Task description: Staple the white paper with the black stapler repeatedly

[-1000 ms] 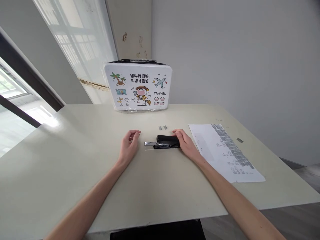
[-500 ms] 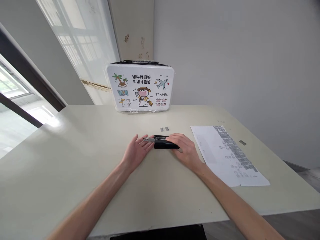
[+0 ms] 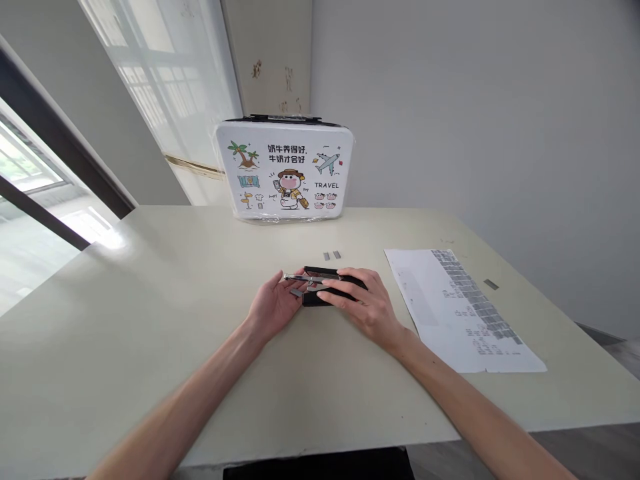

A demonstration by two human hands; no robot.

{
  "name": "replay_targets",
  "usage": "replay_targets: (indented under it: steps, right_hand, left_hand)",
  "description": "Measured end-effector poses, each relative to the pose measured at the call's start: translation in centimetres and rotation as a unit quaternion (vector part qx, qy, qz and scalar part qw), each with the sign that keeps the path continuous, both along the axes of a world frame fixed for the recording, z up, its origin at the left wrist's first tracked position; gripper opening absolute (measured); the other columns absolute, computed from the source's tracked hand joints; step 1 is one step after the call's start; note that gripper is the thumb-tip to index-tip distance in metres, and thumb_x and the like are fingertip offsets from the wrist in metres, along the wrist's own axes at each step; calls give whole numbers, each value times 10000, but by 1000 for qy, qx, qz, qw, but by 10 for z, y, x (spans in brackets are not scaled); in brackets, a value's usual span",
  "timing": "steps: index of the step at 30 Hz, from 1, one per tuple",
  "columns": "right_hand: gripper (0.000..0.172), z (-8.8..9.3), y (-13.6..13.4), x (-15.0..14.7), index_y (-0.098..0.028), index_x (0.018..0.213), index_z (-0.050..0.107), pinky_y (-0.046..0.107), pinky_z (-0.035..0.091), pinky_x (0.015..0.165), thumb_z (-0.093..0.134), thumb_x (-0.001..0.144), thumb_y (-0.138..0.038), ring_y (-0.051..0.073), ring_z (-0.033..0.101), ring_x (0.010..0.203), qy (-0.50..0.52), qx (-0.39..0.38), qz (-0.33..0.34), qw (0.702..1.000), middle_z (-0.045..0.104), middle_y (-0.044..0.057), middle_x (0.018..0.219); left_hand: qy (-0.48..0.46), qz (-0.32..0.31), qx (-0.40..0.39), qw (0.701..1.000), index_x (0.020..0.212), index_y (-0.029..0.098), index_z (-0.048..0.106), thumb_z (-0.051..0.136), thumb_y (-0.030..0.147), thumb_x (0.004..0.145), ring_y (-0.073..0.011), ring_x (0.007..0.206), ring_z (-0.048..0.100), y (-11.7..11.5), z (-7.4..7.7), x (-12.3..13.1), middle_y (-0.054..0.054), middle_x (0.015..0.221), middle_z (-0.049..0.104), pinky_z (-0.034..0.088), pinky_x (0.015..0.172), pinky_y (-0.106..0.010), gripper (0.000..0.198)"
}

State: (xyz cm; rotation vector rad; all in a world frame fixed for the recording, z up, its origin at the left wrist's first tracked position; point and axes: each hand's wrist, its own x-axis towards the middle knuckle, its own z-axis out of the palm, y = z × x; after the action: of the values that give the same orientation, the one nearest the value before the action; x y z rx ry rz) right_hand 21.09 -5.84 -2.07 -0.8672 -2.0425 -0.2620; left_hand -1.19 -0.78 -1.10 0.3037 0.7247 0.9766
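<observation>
A black stapler (image 3: 320,287) with a metal staple rail sticking out to the left lies at the middle of the cream table (image 3: 150,320). My right hand (image 3: 363,303) rests over its right part, fingers wrapped on the body. My left hand (image 3: 274,303) is palm up beside the rail's end, fingers spread under it, with a small strip of staples (image 3: 297,292) on or at its fingertips. Two short staple strips (image 3: 332,255) lie just behind the stapler.
A white case (image 3: 285,170) printed with cartoon travel pictures stands upright at the table's far edge. A printed paper sheet (image 3: 457,307) lies to the right, with another staple strip (image 3: 491,285) beyond it. A window runs along the left.
My left hand moved right to the stapler's rail end and turned palm up. My right hand slid from the stapler's rear onto its top, and the stapler shifted slightly.
</observation>
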Motion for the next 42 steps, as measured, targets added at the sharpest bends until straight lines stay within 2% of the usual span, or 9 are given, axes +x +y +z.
replay_targets:
  steps: [6, 11, 16, 19, 23, 27, 29, 34, 42]
  right_hand:
    - [396, 0, 3, 2, -390, 1286, 728, 494, 542, 1049, 600, 1005, -143, 251, 638, 1212, 203, -119, -25, 972, 775, 3, 1218]
    - [261, -2, 5, 5, -356, 1220, 751, 458, 575, 975, 686, 972, -309, 263, 660, 1177, 303, -227, -64, 923, 770, 24, 1218]
    - [255, -4, 7, 4, -340, 1207, 762, 443, 574, 988, 712, 956, -350, 254, 690, 1139, 308, -259, -51, 914, 772, 34, 1224]
    - [268, -5, 9, 3, -335, 1225, 753, 441, 577, 998, 711, 962, -360, 256, 694, 1153, 298, -261, -32, 917, 770, 44, 1235]
    - [285, -9, 11, 5, -319, 1249, 738, 440, 577, 999, 695, 972, -368, 266, 695, 1173, 275, -261, -28, 925, 769, 59, 1250]
    - [336, -13, 19, 7, -296, 1258, 735, 424, 598, 969, 725, 937, -394, 267, 731, 1128, 295, -279, -41, 913, 779, 57, 1248]
    - [358, -11, 28, 5, -284, 1268, 731, 435, 586, 1011, 730, 927, -394, 273, 728, 1165, 287, -291, -33, 912, 775, 58, 1270]
    - [359, 0, 66, -11, -267, 1261, 731, 419, 544, 1068, 748, 904, -296, 253, 711, 1201, 207, -317, 20, 925, 763, 62, 1293]
    - [404, 9, 130, -44, -251, 1239, 746, 383, 534, 1043, 781, 842, -181, 222, 708, 1174, 136, -338, 79, 928, 757, 59, 1278]
  left_hand:
    - [178, 79, 137, 971, 1027, 153, 722, 630, 216, 920, -135, 694, 561, -5, 1, 1, -20, 788, 613, 488, 687, -255, 154]
    - [443, 45, 316, 838, 1405, 249, 633, 606, 323, 948, -133, 672, 423, -16, 3, -2, 27, 797, 476, 388, 609, -242, 465]
    - [476, 29, 369, 798, 1537, 251, 533, 561, 377, 980, -137, 704, 415, -19, 3, 1, 8, 890, 511, 392, 641, -245, 571]
    - [460, 4, 399, 793, 1443, 237, 646, 613, 351, 952, -142, 695, 419, -22, 1, 5, 11, 839, 517, 393, 666, -250, 505]
    - [383, -21, 379, 842, 1293, 225, 759, 752, 246, 849, -129, 657, 430, -24, 1, 9, 22, 771, 527, 383, 644, -228, 444]
    - [221, 18, 208, 953, 1196, 169, 766, 763, 187, 835, -97, 621, 448, -15, 6, 4, 31, 752, 521, 402, 603, -191, 361]
    - [121, 28, 121, 985, 1110, 114, 756, 724, 180, 860, -83, 576, 425, -10, 9, 0, 27, 740, 501, 423, 576, -193, 261]
    - [-26, 44, 29, 998, 1080, 57, 712, 579, 205, 965, -115, 591, 528, -5, 12, -5, -47, 778, 578, 486, 546, -226, 230]
    - [-65, 82, -16, 994, 1248, 27, 650, 475, 269, 1042, -245, 938, 746, -6, 13, -3, -209, 1065, 715, 624, 816, -316, 363]
